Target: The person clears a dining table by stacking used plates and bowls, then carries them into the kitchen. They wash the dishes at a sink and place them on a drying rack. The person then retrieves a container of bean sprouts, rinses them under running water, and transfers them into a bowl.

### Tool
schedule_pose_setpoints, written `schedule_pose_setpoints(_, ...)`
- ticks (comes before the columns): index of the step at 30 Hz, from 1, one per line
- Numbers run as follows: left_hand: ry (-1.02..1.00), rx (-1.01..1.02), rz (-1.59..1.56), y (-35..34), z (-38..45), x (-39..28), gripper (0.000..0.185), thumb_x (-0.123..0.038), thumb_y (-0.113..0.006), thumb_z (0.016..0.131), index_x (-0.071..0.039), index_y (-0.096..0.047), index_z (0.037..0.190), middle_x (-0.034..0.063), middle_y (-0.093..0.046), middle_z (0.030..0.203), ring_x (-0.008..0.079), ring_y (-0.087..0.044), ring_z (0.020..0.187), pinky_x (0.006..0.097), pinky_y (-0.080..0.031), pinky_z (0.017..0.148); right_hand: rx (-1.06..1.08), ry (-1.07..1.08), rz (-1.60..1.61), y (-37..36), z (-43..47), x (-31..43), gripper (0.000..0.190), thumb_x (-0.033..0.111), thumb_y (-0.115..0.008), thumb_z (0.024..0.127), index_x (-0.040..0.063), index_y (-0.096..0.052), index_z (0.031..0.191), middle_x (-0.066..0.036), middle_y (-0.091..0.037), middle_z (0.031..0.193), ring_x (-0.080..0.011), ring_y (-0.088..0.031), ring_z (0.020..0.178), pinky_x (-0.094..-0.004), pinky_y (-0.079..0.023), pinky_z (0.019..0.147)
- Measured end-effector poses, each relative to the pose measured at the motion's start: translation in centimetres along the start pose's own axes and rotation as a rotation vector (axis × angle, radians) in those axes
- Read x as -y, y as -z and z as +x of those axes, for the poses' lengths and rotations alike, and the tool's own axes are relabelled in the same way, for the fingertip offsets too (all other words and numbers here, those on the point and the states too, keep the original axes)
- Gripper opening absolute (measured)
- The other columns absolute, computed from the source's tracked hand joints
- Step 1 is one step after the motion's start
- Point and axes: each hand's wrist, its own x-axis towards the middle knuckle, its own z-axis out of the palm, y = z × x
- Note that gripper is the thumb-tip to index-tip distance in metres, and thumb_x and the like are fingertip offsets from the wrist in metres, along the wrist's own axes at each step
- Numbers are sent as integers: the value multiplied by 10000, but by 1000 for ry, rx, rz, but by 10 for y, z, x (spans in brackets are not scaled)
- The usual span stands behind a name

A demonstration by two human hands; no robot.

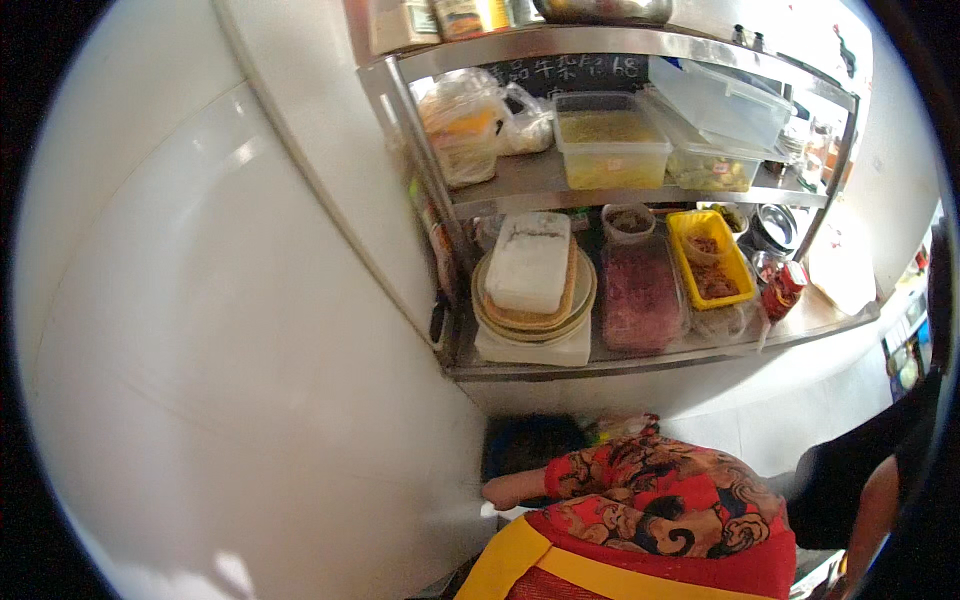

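Neither of my hands can be made out. A bare part of an arm [517,487] comes out of a red patterned sleeve [667,495] at the bottom, over red clothing with yellow bands [652,576]; whose arm it is, I cannot tell. Beyond it stands a steel shelf unit [525,370]. On its lower level, a white lidded box [529,259] tops stacked round plates or trays [589,289]. Beside them lie a clear container of reddish food [643,296], a small tub [628,223], a yellow basket [679,259] holding food and a red-filled jar [784,291].
The middle shelf holds plastic bags [461,127], a container of yellowish food [615,161] and another under a tilted clear lid [720,105]. A pale wall [225,300] rises at left. A dark tub [532,442] stands below. Another person's dark sleeve [844,472] shows at right.
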Motion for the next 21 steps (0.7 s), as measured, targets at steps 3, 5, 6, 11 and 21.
schedule_pose_setpoints(3,22,-15,13,-12,4,2,293,-249,-583,892,-52,-582,1110,90,-635,841,207,-600,679,371,-484,584,20,-238,279,22,-45,2,160,45,-621,646,-109,-617,687,-231,-632,708,-305,-581,577,-442,-422,509)
schedule_pose_setpoints(5,33,-7,30,-27,4,0,287,-249,-582,893,-51,-582,1101,93,-634,840,211,-602,682,376,-486,587,49,-116,269,39,-79,-4,149,36,-606,631,-110,-607,654,-221,-612,655,-304,-577,558,-443,-412,492)
schedule_pose_setpoints(6,38,7,44,-36,4,-2,284,-250,-582,893,-50,-582,1096,94,-634,839,213,-603,683,379,-487,589,-169,-87,253,16,-81,-20,153,44,-611,627,-109,-601,623,-208,-592,596,-307,-582,547,-447,-434,503)
schedule_pose_setpoints(11,54,-5,51,-59,2,3,271,-252,-579,893,-47,-581,1071,100,-633,834,224,-609,690,392,-493,597,-3,-201,325,46,-113,-21,195,86,-624,639,-108,-608,652,-213,-567,567,-299,-571,540,-453,-437,508)
schedule_pose_setpoints(21,63,-55,53,-87,-18,7,250,-256,-575,894,-40,-580,1022,113,-630,825,246,-619,704,419,-504,612,-38,-133,441,49,-141,-28,255,154,-575,756,-91,-640,722,-220,-616,636,-329,-606,545,-455,-450,494)
